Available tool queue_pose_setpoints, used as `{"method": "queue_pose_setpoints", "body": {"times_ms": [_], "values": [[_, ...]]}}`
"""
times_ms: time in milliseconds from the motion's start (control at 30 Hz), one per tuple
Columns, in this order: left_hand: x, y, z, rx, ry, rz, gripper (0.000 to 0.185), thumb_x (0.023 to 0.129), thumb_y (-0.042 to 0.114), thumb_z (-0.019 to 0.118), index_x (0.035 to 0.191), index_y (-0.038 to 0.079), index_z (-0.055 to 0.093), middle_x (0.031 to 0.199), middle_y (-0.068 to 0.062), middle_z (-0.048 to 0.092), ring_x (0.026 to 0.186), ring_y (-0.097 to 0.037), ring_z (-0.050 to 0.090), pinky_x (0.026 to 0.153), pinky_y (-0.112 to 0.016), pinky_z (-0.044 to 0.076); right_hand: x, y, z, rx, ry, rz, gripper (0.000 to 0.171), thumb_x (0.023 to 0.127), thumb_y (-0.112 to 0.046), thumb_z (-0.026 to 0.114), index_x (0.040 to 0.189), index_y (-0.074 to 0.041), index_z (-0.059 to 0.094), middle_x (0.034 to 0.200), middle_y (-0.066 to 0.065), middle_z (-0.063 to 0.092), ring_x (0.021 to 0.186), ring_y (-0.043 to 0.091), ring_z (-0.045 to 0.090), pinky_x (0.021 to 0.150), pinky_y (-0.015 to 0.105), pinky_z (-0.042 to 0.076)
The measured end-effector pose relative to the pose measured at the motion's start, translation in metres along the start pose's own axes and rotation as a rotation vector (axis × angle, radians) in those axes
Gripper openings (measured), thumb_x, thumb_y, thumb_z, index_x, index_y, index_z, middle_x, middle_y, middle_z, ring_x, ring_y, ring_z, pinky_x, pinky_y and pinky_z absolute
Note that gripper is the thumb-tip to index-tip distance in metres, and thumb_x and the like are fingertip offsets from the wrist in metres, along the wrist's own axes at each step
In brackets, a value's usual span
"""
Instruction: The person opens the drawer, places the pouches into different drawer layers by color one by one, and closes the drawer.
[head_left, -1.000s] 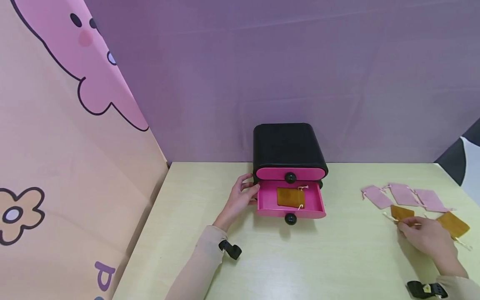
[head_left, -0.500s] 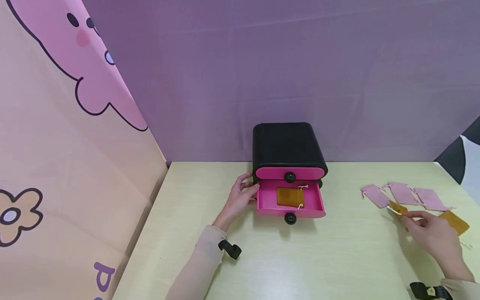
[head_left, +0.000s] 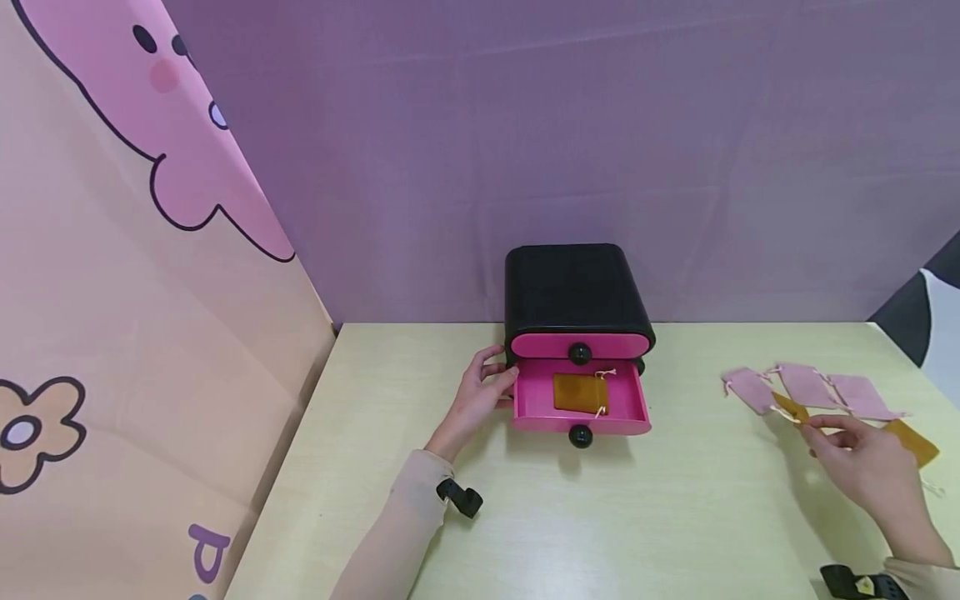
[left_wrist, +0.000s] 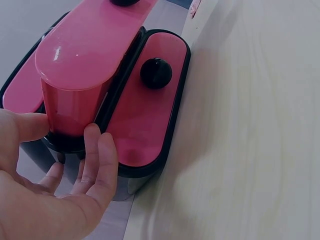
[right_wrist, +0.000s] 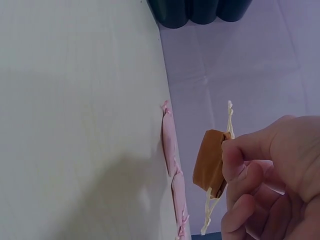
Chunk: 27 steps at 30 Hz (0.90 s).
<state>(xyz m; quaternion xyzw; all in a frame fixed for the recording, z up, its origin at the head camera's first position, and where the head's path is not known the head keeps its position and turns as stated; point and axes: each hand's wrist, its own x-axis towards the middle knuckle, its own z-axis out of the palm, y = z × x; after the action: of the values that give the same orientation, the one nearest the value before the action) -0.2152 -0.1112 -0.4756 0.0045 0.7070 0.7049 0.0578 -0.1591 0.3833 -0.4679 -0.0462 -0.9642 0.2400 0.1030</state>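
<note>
Brown pouch, clear of the table, lies ahead-left of my right hand, pinched between thumb and fingers. Long axis: can't tell, near edge-on in the head view. Pulled-out drawer lies well left of it, second pouch inside. My left hand is nearer the drawer, gripping the side of the chest, thumb apart from fingers.

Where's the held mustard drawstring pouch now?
At right in the head view, the mustard drawstring pouch is pinched by the right hand, near the leftmost pink pouch.
</note>
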Motion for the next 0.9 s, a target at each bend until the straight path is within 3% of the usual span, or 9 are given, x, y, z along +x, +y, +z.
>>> {"method": "queue_pose_setpoints", "body": {"times_ms": [367,733,900], "values": [[0.0,0.0,0.0,-0.004,0.003,-0.01,0.058,0.106,0.025,0.065,0.159,0.017,0.042,0.145,-0.018,0.056,0.094,-0.018,0.073,0.09,-0.038,0.065,-0.003,-0.014,-0.004,0.009,-0.014,-0.02,0.037,0.107,-0.029,0.063,0.122,0.005,0.069,0.083,0.017,0.078,0.057,0.001,0.049,0.053,0.031,0.034],[0.001,-0.001,0.0,-0.016,-0.005,0.001,0.059,0.106,0.025,0.065,0.159,0.015,0.041,0.145,-0.02,0.056,0.093,-0.017,0.073,0.098,-0.05,0.063,-0.005,-0.026,-0.006,0.041,-0.018,-0.006,0.04,0.106,-0.032,0.065,0.125,0.003,0.071,0.079,0.008,0.077,0.058,0.002,0.049,0.051,0.031,0.036],[0.001,-0.001,0.0,-0.022,-0.007,0.0,0.058,0.106,0.025,0.065,0.159,0.015,0.042,0.144,-0.021,0.056,0.091,-0.016,0.073,0.101,-0.055,0.06,-0.006,-0.028,-0.005,0.054,-0.022,-0.01,0.039,0.106,-0.032,0.064,0.122,0.002,0.072,0.079,0.01,0.078,0.058,0.001,0.051,0.051,0.03,0.036]]}}
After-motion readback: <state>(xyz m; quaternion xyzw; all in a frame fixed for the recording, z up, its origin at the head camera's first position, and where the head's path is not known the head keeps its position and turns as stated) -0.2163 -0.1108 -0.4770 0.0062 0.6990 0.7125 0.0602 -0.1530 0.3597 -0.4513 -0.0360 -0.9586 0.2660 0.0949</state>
